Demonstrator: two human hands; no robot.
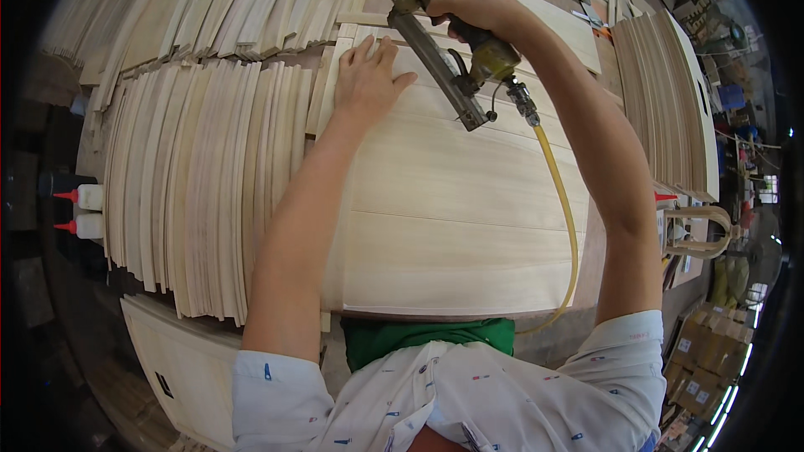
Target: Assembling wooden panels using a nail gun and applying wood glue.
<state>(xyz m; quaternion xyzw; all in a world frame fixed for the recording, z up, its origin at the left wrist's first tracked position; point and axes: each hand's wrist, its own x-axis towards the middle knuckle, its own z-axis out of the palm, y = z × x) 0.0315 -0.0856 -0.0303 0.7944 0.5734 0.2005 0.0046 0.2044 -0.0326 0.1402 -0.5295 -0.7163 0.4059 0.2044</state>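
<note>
A pale wooden panel [452, 192] made of joined boards lies before me on the workbench. Over its far side, my right hand [481, 7] is closed round the handle of a pneumatic nail gun [497, 60]. The gun's head is at the upper edge of the view, near the far edge strip; whether its nose touches the wood I cannot tell. Its long magazine [437, 67] slants back over the panel. A yellow air hose [554, 169] runs from it toward my body. My left hand [368, 84] lies flat, fingers spread, on the panel's far left corner, by a narrow edge strip [344, 43].
Stacked wooden strips [201, 176] fill the left side, with more strips [243, 0] behind. At right stands a stack of boards [657, 100]. Two white red-tipped bottles [89, 197] sit far left. A framed panel [180, 360] leans lower left; cardboard boxes [712, 351] are lower right.
</note>
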